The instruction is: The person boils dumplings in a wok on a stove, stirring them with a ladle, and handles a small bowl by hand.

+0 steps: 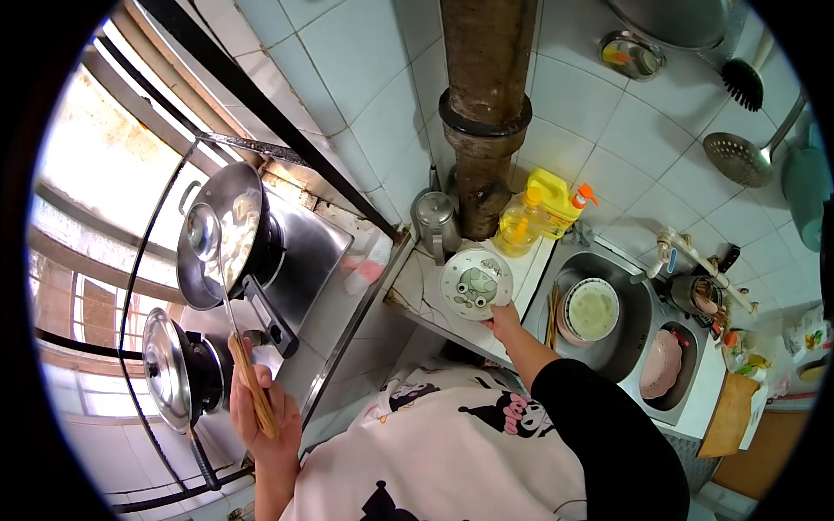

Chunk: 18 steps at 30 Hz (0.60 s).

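My left hand (268,412) is wrapped round the wooden handle of a metal ladle (204,233). The ladle's bowl is over a dark wok (198,282) on the stove, above pale pieces of food (239,227) in it. My right hand (504,321) grips the rim of a patterned bowl (476,285) with a cartoon face inside. This bowl is over the tiled counter, just in front of the brown pipe; whether it touches the counter I cannot tell.
A lidded pan (163,369) stands beside the wok. Behind the bowl are a metal kettle (437,223) and yellow bottles (521,224). The sink (627,347) at the right holds stacked bowls (592,310) and chopsticks (552,314). A cutting board (728,415) lies beyond it.
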### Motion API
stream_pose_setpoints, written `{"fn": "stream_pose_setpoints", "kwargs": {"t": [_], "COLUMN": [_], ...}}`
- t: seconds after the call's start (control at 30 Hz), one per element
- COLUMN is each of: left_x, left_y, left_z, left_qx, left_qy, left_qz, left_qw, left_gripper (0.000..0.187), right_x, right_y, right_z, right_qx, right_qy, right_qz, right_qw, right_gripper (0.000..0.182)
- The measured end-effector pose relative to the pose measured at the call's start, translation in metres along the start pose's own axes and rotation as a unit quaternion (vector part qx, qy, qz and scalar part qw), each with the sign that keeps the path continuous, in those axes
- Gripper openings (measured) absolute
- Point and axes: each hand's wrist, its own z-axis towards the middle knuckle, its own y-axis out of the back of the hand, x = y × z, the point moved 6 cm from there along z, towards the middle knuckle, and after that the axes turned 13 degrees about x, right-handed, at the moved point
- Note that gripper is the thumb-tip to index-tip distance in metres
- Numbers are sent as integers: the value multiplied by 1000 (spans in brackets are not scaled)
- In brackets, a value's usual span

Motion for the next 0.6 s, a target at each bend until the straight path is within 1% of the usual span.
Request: {"fn": "stream_pose_setpoints", "kwargs": {"t": [0.1, 0.17, 0.23, 0.3, 0.33, 0.37, 0.43, 0.47, 0.5, 0.6], "left_x": [-1, -4, -7, -11, -13, -17, -24, -29, -34, -48], "left_y": [5, 9, 14, 21, 25, 27, 39, 43, 51, 78], "left_z": [-3, -4, -3, -3, -3, -2, -2, -2, -3, -12], "left_qx": [-20, -28, -55, -58, -54, -58, -50, -51, -68, -118], "left_qy": [5, 0, -8, -11, -13, -18, -14, -12, -6, 18], "left_qz": [6, 11, 34, 28, 20, -17, -19, -12, 18, 100], "left_qw": [1000, 1000, 998, 998, 998, 998, 998, 999, 998, 988], "left_gripper": [57, 60, 59, 58, 57, 53, 48, 47, 47, 48], "right_x": [-6, -4, -5, -4, -5, -9, -8, -7, -3, 18], "right_y": [14, 17, 22, 24, 29, 38, 48, 51, 48, 5], "right_z": [11, 11, 10, 7, 7, 8, -7, -15, -23, -57], "right_qx": [-18, -4, 6, 35, 46, 53, 33, 45, 55, 136], "right_qy": [16, 7, 3, -15, -42, -68, -101, -114, -127, -127], "right_qz": [-31, -62, -59, -60, -63, -66, -91, -133, -173, -230], "right_qw": [999, 998, 998, 997, 996, 994, 990, 984, 975, 955], "right_gripper": [53, 51, 50, 48, 47, 47, 48, 50, 52, 54]}}
